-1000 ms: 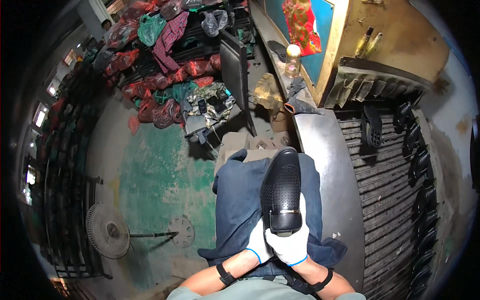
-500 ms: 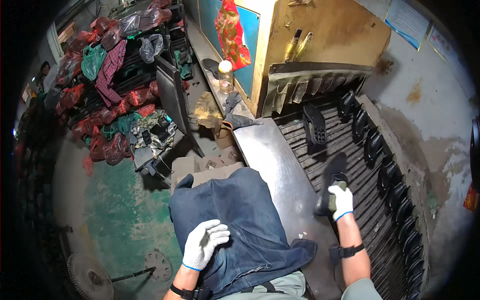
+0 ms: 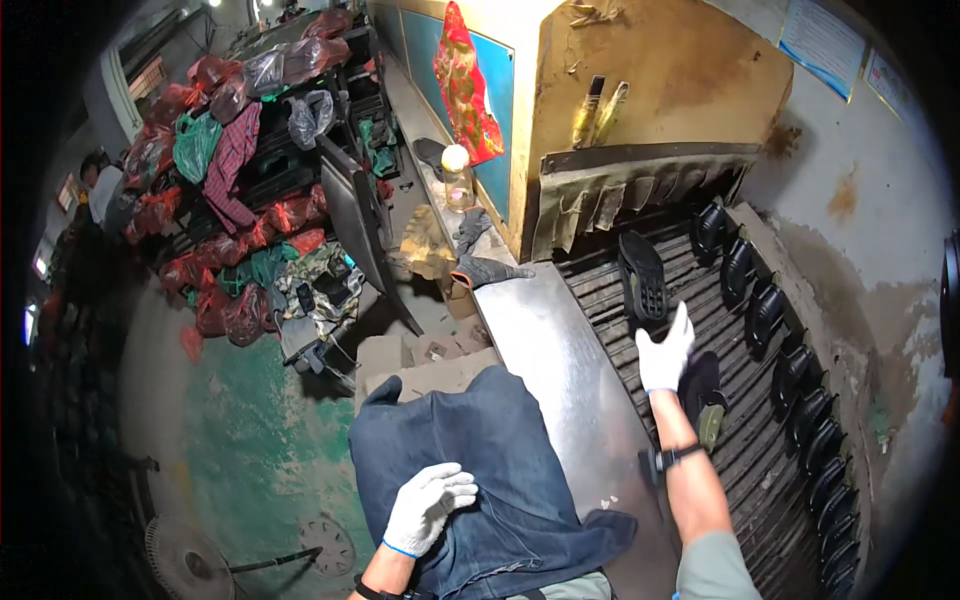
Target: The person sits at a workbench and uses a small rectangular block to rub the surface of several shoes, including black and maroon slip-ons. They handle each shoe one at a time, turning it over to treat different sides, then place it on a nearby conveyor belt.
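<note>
My right hand (image 3: 665, 352), in a white glove, reaches out over the slatted metal conveyor (image 3: 745, 480) with its fingers stretched and nothing in it. Just beyond its fingertips lies a black shoe sole (image 3: 643, 278), tread pattern showing at its near end. Right beside that wrist, a dark shoe piece (image 3: 703, 385) with an olive-green end rests on the slats; the arm is close to it without holding it. My left hand (image 3: 430, 508), also gloved, hovers or rests with loosely bent fingers over the dark blue cloth (image 3: 450, 430) on my lap, holding nothing.
A metal ledge (image 3: 550, 340) runs along the conveyor, bearing grey gloves (image 3: 490, 271) and a jar (image 3: 457, 180). Black shoes (image 3: 790, 370) line the conveyor's right side. A machine housing (image 3: 650, 80) with a hanging flap stands ahead. A fan (image 3: 185, 555) is low left.
My right hand has let go of the dark shoe piece, which now lies on the slats, and has moved forward toward the black sole. My left hand stays over the cloth.
</note>
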`<action>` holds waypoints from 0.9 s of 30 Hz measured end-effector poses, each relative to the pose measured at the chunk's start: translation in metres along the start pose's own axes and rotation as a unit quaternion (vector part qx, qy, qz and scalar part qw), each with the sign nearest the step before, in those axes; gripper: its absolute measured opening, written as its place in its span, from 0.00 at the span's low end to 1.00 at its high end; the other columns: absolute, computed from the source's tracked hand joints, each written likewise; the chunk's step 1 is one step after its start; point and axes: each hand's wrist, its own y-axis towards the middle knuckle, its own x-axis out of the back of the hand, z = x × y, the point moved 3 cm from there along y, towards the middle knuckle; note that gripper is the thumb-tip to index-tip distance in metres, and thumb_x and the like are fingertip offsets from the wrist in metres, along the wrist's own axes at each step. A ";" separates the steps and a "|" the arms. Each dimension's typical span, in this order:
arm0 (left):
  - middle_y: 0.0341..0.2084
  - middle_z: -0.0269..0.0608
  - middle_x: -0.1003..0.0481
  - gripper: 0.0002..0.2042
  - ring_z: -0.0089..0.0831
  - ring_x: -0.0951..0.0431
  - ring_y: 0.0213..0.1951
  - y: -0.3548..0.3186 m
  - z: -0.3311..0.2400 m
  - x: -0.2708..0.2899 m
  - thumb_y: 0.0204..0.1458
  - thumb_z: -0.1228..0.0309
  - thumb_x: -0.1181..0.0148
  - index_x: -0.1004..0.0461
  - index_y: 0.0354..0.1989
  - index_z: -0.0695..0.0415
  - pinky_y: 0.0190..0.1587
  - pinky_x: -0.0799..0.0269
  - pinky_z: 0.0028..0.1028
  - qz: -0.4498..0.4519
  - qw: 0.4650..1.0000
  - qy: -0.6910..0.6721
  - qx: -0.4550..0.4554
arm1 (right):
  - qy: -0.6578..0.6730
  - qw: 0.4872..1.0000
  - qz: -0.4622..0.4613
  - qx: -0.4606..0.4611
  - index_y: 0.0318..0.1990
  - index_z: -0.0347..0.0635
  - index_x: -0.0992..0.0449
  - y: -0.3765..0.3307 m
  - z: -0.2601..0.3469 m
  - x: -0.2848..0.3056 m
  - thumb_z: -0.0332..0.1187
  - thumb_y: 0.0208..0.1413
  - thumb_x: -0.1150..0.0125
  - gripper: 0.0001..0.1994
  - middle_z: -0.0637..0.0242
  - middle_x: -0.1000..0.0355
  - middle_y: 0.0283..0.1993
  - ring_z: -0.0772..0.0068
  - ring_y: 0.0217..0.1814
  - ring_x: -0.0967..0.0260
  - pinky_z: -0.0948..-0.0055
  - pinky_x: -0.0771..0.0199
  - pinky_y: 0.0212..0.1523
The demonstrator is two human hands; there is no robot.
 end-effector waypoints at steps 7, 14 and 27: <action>0.61 0.62 0.20 0.29 0.53 0.16 0.61 0.006 -0.001 -0.033 0.69 0.61 0.33 0.30 0.71 0.69 0.67 0.21 0.49 0.056 0.998 0.037 0.011 | 0.064 0.985 0.080 -0.136 0.77 0.42 0.29 0.057 -0.013 -0.056 0.41 0.56 0.23 0.40 0.36 0.27 0.62 0.37 0.65 0.28 0.49 0.29 0.71; 0.79 0.56 0.37 0.44 0.58 0.27 0.73 0.052 -0.009 -0.075 0.67 0.46 0.33 0.48 0.86 0.45 0.69 0.24 0.59 0.033 0.996 -0.066 -0.054 | 0.337 0.899 0.212 0.180 0.65 0.33 0.19 -0.159 0.151 0.124 0.35 0.66 0.33 0.22 0.45 0.21 0.61 0.42 0.63 0.24 0.47 0.25 0.66; 0.68 0.59 0.25 0.49 0.53 0.20 0.66 -0.002 -0.042 -0.033 0.55 0.60 0.20 0.43 0.81 0.61 0.68 0.21 0.53 -0.044 0.994 0.042 -0.090 | 0.024 0.966 0.122 -0.226 0.83 0.44 0.43 0.049 -0.055 -0.106 0.52 0.50 0.20 0.55 0.34 0.27 0.69 0.34 0.70 0.26 0.47 0.24 0.70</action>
